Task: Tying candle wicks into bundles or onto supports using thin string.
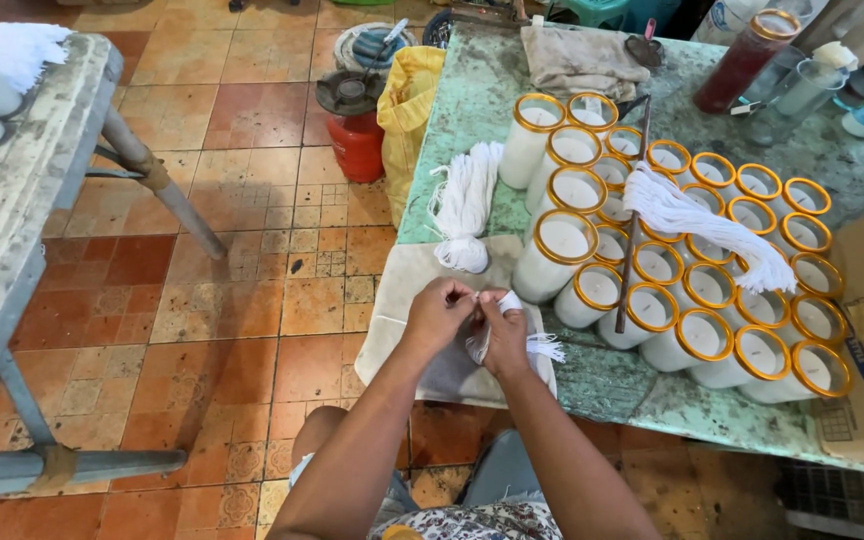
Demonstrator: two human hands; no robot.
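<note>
Head view shows a small bunch of white wick strings pinched between both hands, over a grey cloth. Left hand fingers press together on one end. Right hand fingers grip the rest. A loose pinch could let strings slip and tangle. Beyond the fingertips stand white candles in gold-rimmed glasses.

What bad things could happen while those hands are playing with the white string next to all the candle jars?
1. The glass candle jars stand packed together near the table edge; a bumped elbow might tip some.
2. The thin stick and loose bundle of white wicks lie across the jar tops and could slide off.
3. The left hand and right hand pinch frayed white string, which might tangle or fray further.
</note>
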